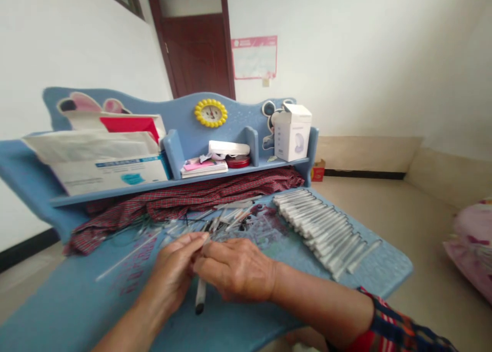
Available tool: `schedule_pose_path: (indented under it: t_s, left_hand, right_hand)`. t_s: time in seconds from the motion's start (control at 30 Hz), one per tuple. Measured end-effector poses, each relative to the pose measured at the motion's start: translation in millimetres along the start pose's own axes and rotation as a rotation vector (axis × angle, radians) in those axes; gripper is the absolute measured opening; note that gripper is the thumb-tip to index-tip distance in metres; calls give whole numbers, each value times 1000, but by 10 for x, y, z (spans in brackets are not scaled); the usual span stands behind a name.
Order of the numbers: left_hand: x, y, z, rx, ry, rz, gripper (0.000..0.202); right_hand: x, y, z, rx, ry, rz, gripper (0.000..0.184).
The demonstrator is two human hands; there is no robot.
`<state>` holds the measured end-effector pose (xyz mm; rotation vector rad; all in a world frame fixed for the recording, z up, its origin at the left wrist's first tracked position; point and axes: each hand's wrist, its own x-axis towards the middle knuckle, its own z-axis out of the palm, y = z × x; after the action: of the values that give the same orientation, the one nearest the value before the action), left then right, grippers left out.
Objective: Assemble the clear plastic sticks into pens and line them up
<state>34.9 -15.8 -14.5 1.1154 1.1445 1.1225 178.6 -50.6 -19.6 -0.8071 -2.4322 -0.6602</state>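
Near the table's front, my left hand (172, 268) and my right hand (239, 269) meet, both closed around a pen (200, 293). Its pale barrel with a black end sticks out below my fingers, pointing down toward me. The upper part of the pen is hidden by my fingers and thumbs. Just beyond my hands lies a loose heap of pen parts (226, 220), thin tubes and dark pieces mixed together. To the right of my right hand, many similar white pens (321, 224) with dark clips lie side by side in a long row.
The blue table (165, 324) has a raised shelf (226, 177) at its back. On it stand a mask box (115, 172), a notepad stack (203, 170), a red round tin (238, 162) and a white carton (294, 137). A checked cloth (184, 193) lies bunched below.
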Motion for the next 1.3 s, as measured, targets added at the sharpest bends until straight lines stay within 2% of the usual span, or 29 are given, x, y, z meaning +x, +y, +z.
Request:
schedule_pose_path:
  t_s: [0.1, 0.2, 0.3, 0.37, 0.43, 0.5, 0.57, 0.67, 0.9, 0.97, 1.03, 1.17, 1.3]
  left_hand:
    - [-66, 32, 41, 58, -87, -18, 22]
    - [-86, 41, 39, 95, -105, -54, 36]
    - [-89, 44, 28, 188, -117, -36, 41]
    - [-101, 45, 40, 253, -131, -1, 38]
    - [-123, 40, 69, 315, -150, 29, 35]
    - [-147, 27, 103, 359, -183, 46, 32]
    - [-165, 10, 128, 382, -218, 47, 30]
    - [-171, -9, 135, 402, -240, 42, 26]
    - [-132, -16, 94, 417, -271, 21, 24]
    - [-128, -28, 90, 419, -276, 27, 23]
    - [-128, -42, 87, 420, -282, 31, 22]
    - [-124, -65, 76, 413, -299, 25, 22]
    - [-109, -81, 61, 438, -301, 37, 23]
  right_hand:
    - [-72, 43, -145, 100, 18, -13, 18]
    - [-235, 158, -374, 273, 112, 153, 16]
    - [-493, 386, -631, 612, 272, 601, 16]
    - [-704, 580, -772, 888, 335, 873, 28]
    - [-924, 759, -862, 981, 422, 1094, 48]
    - [-1127, 882, -895, 1004, 511, 1258, 60]
    - [-1288, 937, -883, 1014, 572, 1345, 67]
    - [-1439, 935, -831, 1017, 622, 1394, 74]
    - [-1591, 947, -762, 995, 684, 1462, 82]
    - [-1635, 978, -747, 930, 665, 1496, 79]
    - [-1692, 1023, -735, 781, 594, 1529, 69]
    - [-1830, 1129, -743, 306, 283, 1549, 42]
    - [-1929, 1178, -756, -91, -7, 1408, 37]
